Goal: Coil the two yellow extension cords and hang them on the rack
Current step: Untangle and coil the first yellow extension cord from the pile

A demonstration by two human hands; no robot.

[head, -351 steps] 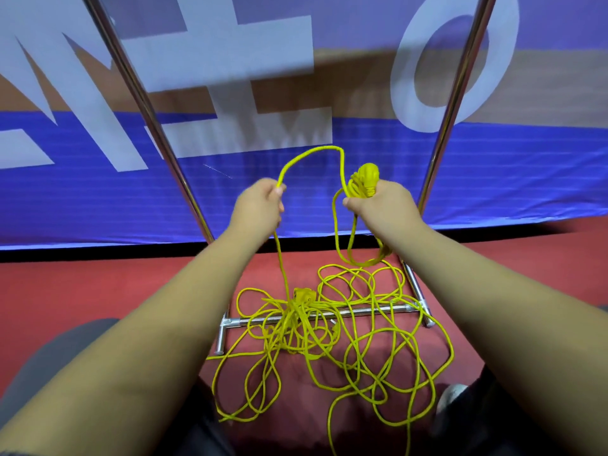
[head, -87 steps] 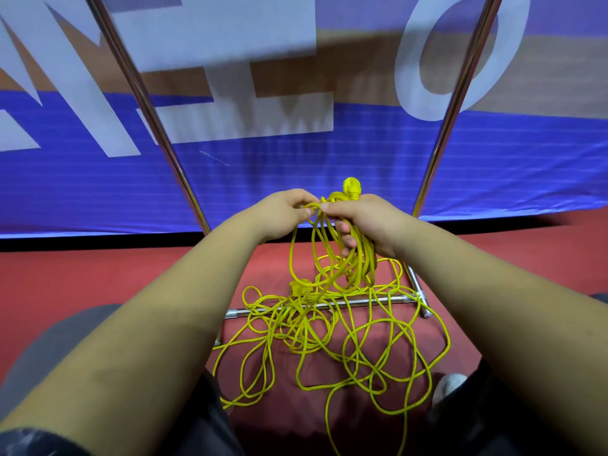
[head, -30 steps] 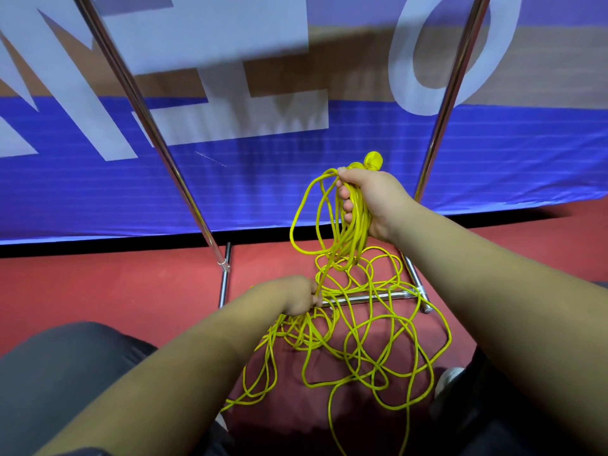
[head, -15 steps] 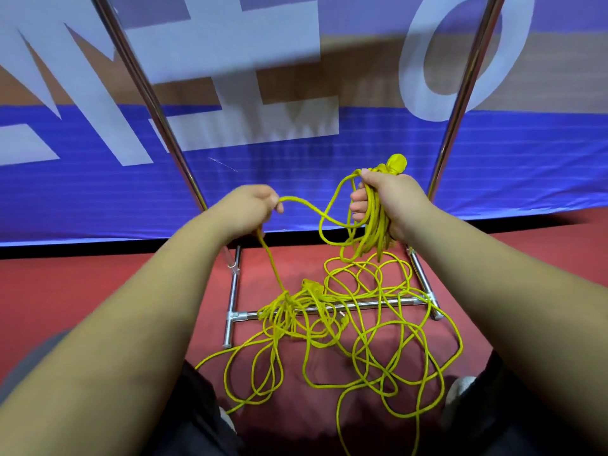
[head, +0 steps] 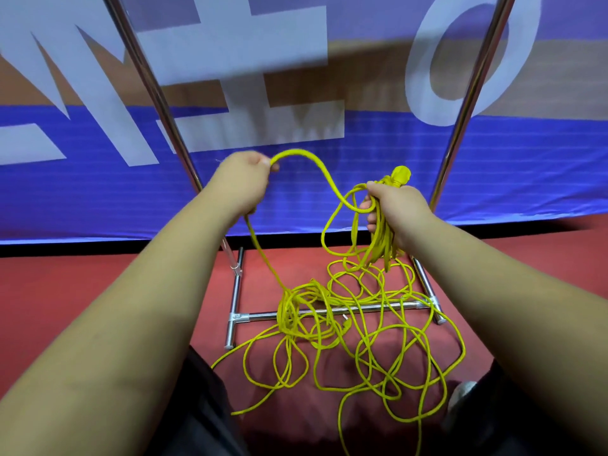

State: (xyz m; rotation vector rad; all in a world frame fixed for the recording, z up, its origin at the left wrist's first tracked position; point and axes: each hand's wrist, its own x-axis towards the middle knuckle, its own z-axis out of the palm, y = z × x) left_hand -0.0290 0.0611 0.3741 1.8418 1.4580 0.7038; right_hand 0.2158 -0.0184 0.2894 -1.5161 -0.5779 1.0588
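Right hand (head: 393,205) grips a bundle of gathered loops of yellow cord (head: 332,184), the plug (head: 400,175) protruding above the fist. Left hand (head: 241,181), held apart at similar height, is closed on a single strand arching between them. Remaining cord lies tangled on the red floor (head: 82,284) across the rack (head: 329,312) base, below both hands.

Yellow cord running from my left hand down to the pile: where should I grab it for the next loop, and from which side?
Probably the single straight strand just below the left hand, taken from the left. It hangs free there; lower down it dives into the tangle lying across the rack's base bar, where loops cross. The right hand holds the coil.
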